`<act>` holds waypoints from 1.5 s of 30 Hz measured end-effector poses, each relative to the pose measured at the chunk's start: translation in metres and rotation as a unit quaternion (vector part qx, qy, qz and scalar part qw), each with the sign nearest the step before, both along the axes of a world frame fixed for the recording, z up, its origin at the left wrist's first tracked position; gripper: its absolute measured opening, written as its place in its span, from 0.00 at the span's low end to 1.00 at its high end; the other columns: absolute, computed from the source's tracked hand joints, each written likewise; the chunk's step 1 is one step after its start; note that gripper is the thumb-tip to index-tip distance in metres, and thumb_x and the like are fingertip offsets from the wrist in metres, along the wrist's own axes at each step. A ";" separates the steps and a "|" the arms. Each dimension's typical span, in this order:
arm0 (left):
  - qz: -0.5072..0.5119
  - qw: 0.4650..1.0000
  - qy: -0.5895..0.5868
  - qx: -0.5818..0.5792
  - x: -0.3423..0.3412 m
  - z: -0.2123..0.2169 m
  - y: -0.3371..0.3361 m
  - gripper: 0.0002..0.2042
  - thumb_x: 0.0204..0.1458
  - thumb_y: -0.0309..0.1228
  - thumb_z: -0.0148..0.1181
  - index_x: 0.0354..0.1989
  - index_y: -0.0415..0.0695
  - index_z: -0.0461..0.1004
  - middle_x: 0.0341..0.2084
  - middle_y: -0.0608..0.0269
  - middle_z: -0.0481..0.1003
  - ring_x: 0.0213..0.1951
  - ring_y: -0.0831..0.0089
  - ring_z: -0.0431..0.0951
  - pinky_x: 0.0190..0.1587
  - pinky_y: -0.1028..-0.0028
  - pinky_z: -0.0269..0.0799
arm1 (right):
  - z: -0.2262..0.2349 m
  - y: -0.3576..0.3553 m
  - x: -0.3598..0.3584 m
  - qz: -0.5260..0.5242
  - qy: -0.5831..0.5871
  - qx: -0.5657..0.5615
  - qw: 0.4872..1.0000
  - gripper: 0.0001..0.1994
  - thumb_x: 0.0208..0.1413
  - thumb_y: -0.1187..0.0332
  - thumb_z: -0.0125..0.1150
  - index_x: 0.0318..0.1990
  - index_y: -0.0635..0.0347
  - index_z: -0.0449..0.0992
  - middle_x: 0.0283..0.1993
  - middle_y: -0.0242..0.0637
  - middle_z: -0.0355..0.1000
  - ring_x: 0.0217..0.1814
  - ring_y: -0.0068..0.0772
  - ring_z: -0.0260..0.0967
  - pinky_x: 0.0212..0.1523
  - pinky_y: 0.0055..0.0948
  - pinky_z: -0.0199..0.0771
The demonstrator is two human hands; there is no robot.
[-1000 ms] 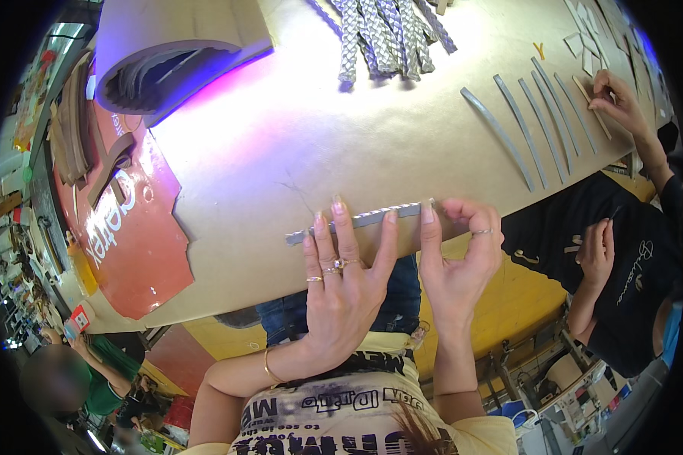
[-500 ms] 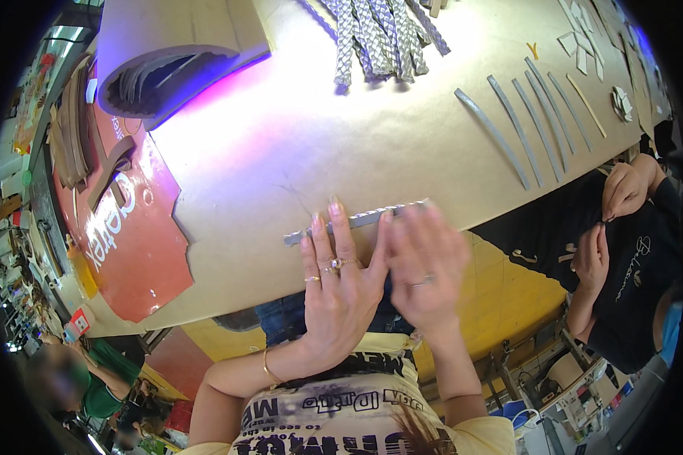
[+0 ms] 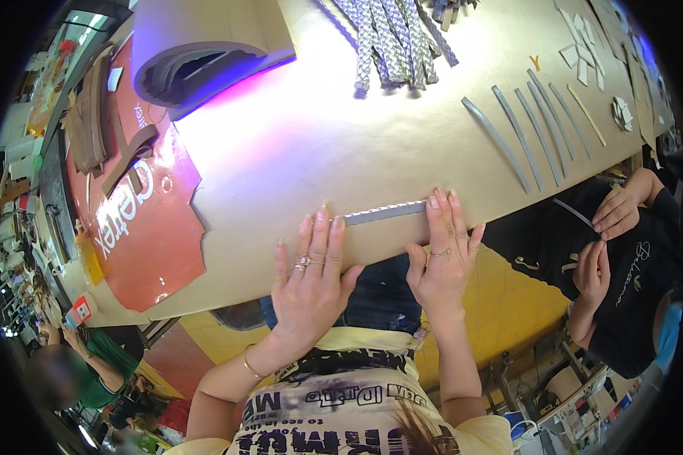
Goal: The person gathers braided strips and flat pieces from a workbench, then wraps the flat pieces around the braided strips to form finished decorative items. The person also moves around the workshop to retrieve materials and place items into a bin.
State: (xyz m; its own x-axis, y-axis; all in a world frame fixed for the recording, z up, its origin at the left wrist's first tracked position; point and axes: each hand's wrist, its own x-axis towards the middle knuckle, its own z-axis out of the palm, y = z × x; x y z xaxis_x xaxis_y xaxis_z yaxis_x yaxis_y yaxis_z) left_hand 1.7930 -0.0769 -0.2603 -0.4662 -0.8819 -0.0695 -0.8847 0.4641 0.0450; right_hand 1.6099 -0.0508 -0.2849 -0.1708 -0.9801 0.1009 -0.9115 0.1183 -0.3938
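Observation:
A narrow grey strip (image 3: 383, 211) lies flat near the front edge of the tan worktable (image 3: 296, 144). My left hand (image 3: 313, 281) lies flat with fingers spread, its fingertips pressing the strip's left end. My right hand (image 3: 442, 254) lies flat too, its fingertips on the strip's right end. Neither hand grips anything. Both wear rings.
Several grey strips (image 3: 524, 133) lie in a row at the right, braided grey bands (image 3: 395, 34) at the far middle. A red sheet (image 3: 140, 227) covers the table's left end. At the right, another person's hands (image 3: 618, 212) hold a thin strip.
My right hand slid left along the strip, then back to its right end, fingers now flat. The other person's hand left the table and now holds a strip below the edge.

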 end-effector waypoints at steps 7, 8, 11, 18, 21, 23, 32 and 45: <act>0.025 0.998 0.056 0.003 0.028 -0.014 0.005 0.40 0.52 0.57 0.55 0.65 0.38 0.60 0.65 0.49 0.59 0.67 0.59 0.58 0.68 0.48 0.35 | 0.002 -0.001 0.002 -0.017 0.071 0.013 0.997 0.25 0.64 0.53 0.47 0.65 0.53 0.64 0.68 0.34 0.61 0.73 0.42 0.50 0.72 0.51 0.27; 0.036 0.996 0.083 -0.002 0.030 -0.015 0.005 0.41 0.52 0.57 0.55 0.65 0.36 0.59 0.66 0.47 0.58 0.68 0.56 0.57 0.68 0.47 0.33 | 0.002 -0.001 0.003 -0.017 0.065 0.002 0.998 0.25 0.64 0.53 0.48 0.65 0.54 0.64 0.69 0.35 0.59 0.74 0.43 0.50 0.72 0.52 0.28; 0.063 0.989 0.132 -0.015 0.037 -0.018 0.006 0.44 0.50 0.58 0.56 0.65 0.32 0.57 0.66 0.42 0.55 0.69 0.50 0.53 0.67 0.45 0.31 | 0.006 -0.001 0.006 -0.018 0.068 -0.034 0.997 0.25 0.64 0.55 0.49 0.65 0.54 0.64 0.70 0.40 0.56 0.74 0.48 0.48 0.71 0.53 0.33; -0.012 0.987 0.157 0.019 0.026 -0.015 0.007 0.43 0.51 0.57 0.56 0.67 0.36 0.54 0.68 0.45 0.52 0.70 0.48 0.48 0.67 0.44 0.30 | 0.013 -0.009 0.017 0.141 0.054 -0.015 0.988 0.23 0.62 0.58 0.51 0.63 0.56 0.66 0.69 0.40 0.58 0.73 0.45 0.50 0.69 0.48 0.44; -0.039 0.988 0.142 0.044 0.023 -0.015 -0.002 0.40 0.52 0.55 0.56 0.67 0.39 0.55 0.68 0.48 0.53 0.70 0.49 0.48 0.67 0.43 0.31 | 0.016 -0.017 0.018 0.135 0.053 -0.021 0.989 0.20 0.59 0.63 0.56 0.58 0.55 0.71 0.65 0.37 0.64 0.68 0.41 0.57 0.65 0.42 0.52; 0.007 0.985 0.157 0.066 0.028 -0.013 -0.005 0.40 0.52 0.54 0.55 0.67 0.40 0.55 0.68 0.48 0.53 0.70 0.49 0.47 0.67 0.42 0.31 | 0.020 -0.018 0.013 0.096 0.051 -0.086 0.990 0.16 0.54 0.69 0.62 0.52 0.54 0.75 0.52 0.34 0.72 0.54 0.36 0.67 0.53 0.37 0.60; 0.051 0.966 0.248 -0.047 0.051 -0.013 -0.009 0.36 0.51 0.39 0.64 0.66 0.40 0.55 0.67 0.28 0.42 0.69 0.37 0.42 0.65 0.37 0.27 | 0.021 -0.068 0.040 0.164 0.013 -0.140 0.976 0.17 0.51 0.68 0.63 0.51 0.53 0.76 0.38 0.32 0.69 0.41 0.34 0.67 0.44 0.35 0.63; 0.073 0.961 0.265 -0.042 0.041 -0.017 -0.017 0.28 0.50 0.35 0.63 0.61 0.42 0.65 0.66 0.30 0.47 0.68 0.41 0.49 0.67 0.41 0.30 | 0.046 -0.171 0.031 0.003 0.046 -0.128 0.991 0.17 0.53 0.63 0.63 0.48 0.60 0.75 0.40 0.41 0.70 0.41 0.42 0.68 0.42 0.38 0.67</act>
State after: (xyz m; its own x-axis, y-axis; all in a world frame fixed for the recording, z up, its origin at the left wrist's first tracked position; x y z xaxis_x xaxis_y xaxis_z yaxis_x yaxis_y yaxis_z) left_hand 1.8343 -0.0940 -0.2774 -0.2873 -0.9330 0.2166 -0.8040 0.3578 0.4749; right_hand 1.6414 -0.2217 -0.2386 -0.1443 -0.9213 0.3610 -0.9452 0.0204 -0.3258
